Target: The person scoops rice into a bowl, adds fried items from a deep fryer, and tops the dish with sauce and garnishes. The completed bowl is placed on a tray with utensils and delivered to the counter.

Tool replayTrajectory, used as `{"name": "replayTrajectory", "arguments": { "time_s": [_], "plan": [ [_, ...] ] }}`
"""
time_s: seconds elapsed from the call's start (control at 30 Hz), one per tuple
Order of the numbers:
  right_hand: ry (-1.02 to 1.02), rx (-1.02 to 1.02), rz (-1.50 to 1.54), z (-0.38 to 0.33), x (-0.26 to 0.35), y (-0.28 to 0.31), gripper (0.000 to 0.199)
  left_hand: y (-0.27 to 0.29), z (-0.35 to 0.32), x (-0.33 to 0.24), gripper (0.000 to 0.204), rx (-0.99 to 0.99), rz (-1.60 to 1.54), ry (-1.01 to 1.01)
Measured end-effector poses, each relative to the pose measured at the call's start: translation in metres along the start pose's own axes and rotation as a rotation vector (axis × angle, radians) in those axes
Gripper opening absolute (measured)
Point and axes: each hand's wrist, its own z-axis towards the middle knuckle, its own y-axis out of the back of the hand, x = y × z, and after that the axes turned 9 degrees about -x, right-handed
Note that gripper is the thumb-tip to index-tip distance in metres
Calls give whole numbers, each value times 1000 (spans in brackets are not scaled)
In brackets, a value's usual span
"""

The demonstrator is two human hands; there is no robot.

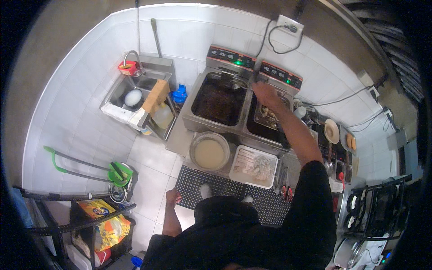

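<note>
My right hand (267, 95) reaches over the right fryer and is closed round the handle of a fryer basket (258, 118). Pale pieces of food (270, 116) lie in this wire basket, above the dark oil. My forearm covers part of its right side. Low at my left side hangs my left hand (173, 196), its fingers curled in with nothing seen in them. The left fryer (220, 99) holds dark oil. In front of the fryers stand a round metal bowl of pale batter (209, 153) and a white tray (231, 173) with pale raw strips.
To the left is a sink (112, 93) with a bowl and a brown board across it. A green-handled dustpan (119, 174) and a black shelf (58, 230) stand at lower left. Tongs (283, 191) lie right of the tray. A perforated black mat (189, 182) covers the floor.
</note>
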Motion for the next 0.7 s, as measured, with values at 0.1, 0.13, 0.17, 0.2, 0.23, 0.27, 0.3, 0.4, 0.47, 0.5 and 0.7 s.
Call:
{"name": "replayTrajectory", "arguments": {
  "time_s": [0.1, 0.13, 0.17, 0.2, 0.23, 0.27, 0.3, 0.4, 0.47, 0.5, 0.7],
  "plan": [
    [133, 67, -56, 22, 4, -27, 18, 11, -12, 20, 36, -43, -124, 41],
    [208, 52, -42, 22, 8, -24, 19, 19, -19, 35, 37, -38, -168, 71],
    [275, 42, -30, 19, 11, -18, 22, 26, -24, 54, 39, -27, -204, 104],
    [294, 132, -18, 21, 15, -12, 25, 32, -27, 63, 43, 7, -125, 204],
    [309, 223, -10, 23, 18, -5, 27, 29, -34, 77, 40, -94, -31, 299],
    [315, 316, 4, 22, 21, 2, 30, 40, -32, 107, 38, -56, -41, 352],
    [272, 425, 140, 18, 28, 11, 32, 64, -23, 143, 36, 127, -212, 392],
    [205, 612, 393, 13, 65, 38, 36, 71, -62, 179, 36, 215, 272, -383],
    [245, 573, 430, 9, 90, 37, 37, 72, -77, 162, 36, 307, 325, -589],
    [195, 559, 489, 9, 99, 29, 39, 67, -78, 153, 36, 361, 339, -699],
    [-124, 601, 796, 21, 146, 27, 37, 30, 14, 77, 30, 67, -163, 272]
  ]
}}
